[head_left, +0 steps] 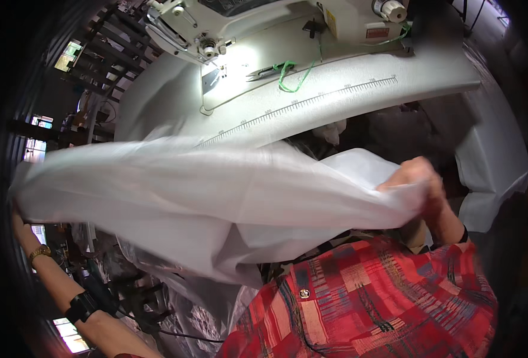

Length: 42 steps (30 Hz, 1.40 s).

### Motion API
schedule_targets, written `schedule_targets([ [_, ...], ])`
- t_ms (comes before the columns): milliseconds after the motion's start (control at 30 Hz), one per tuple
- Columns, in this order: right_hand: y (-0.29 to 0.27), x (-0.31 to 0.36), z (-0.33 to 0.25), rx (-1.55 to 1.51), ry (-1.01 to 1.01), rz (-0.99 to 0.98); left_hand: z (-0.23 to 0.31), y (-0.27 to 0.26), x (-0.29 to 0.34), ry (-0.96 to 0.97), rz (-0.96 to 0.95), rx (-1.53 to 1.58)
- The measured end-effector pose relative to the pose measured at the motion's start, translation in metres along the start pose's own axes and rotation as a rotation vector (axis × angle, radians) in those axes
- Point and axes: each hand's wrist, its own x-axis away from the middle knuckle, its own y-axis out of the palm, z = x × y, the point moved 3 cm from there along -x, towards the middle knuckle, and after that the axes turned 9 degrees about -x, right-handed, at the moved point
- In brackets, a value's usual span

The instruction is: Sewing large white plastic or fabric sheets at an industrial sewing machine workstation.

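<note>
A wide sheet of white fabric (174, 185) is stretched across in front of me, blurred by motion, with a fold hanging down in its middle. My right hand (418, 182) is closed round its right end, bunching the cloth. Out at the dark left rim, my left hand (18, 218) holds the other end; its fingers are mostly hidden by the cloth and the rim. Beyond the fabric stands a sewing machine (347, 24), its lamp lighting the needle area. Neither hand touches the machine.
The pale sewing table (335, 98) has a ruler scale along its front edge. Green thread (288, 77) lies near the needle plate. White cloth (493, 161) drapes at the right. Clear plastic sheeting (198, 310) hangs below, and a dark slatted rack (118, 45) stands back left.
</note>
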Motion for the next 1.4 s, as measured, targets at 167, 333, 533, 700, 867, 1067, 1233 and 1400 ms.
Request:
schedule_targets([
  [167,-0.040,0.008,0.044,0.263,0.562,0.305,0.014,0.080,-0.019,0.049,-0.120,0.120],
  [333,-0.060,0.024,0.065,0.283,0.424,0.342,0.156,0.226,0.037,0.207,-0.173,0.188],
  [533,-0.070,0.033,0.064,0.386,0.367,0.433,0.347,0.217,0.268,0.760,0.066,-0.119],
  [700,-0.073,0.039,0.062,0.635,0.311,0.424,0.359,0.252,0.427,0.521,-0.562,-0.215],
  [867,-0.065,0.010,0.039,1.349,0.613,-0.114,0.333,0.285,0.475,0.592,-0.376,-0.137],
  [1067,0.021,-0.101,0.033,1.201,0.014,-0.268,0.319,0.290,0.483,0.584,-0.502,-0.033],
  [1233,0.090,-0.185,0.075,1.436,0.044,-0.304,0.318,0.288,0.483,0.594,-0.497,0.015],
  [1400,0.108,-0.225,0.105,1.207,0.401,-0.298,0.315,0.289,0.483,0.623,-0.487,0.026],
])
